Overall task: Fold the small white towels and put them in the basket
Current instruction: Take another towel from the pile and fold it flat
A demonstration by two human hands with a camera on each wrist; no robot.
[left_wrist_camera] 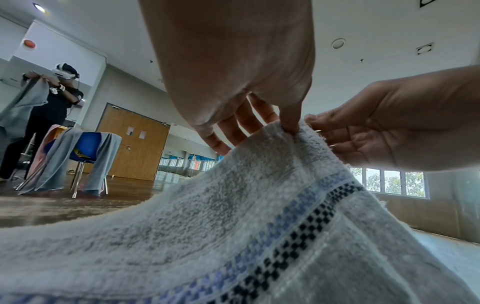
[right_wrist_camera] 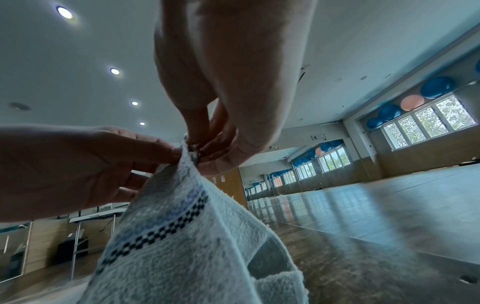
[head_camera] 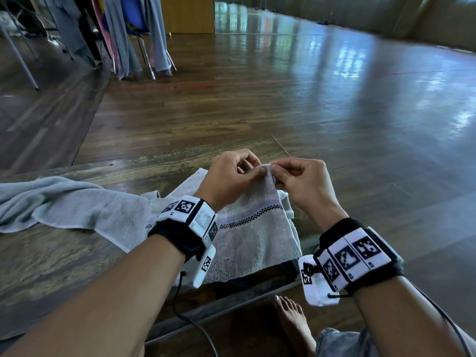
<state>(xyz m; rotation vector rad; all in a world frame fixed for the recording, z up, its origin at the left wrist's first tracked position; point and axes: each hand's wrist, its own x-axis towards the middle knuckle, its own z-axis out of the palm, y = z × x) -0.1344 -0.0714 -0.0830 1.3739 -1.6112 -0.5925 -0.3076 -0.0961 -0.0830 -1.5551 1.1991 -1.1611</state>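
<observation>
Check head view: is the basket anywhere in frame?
No. Only the held towel, a second towel and both hands show on the wooden surface.

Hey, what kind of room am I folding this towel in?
Probably a dance or exercise studio: a wide polished wooden floor, a mirrored wall, and big blue and pink exercise balls stored on a shelf above the windows.
</observation>
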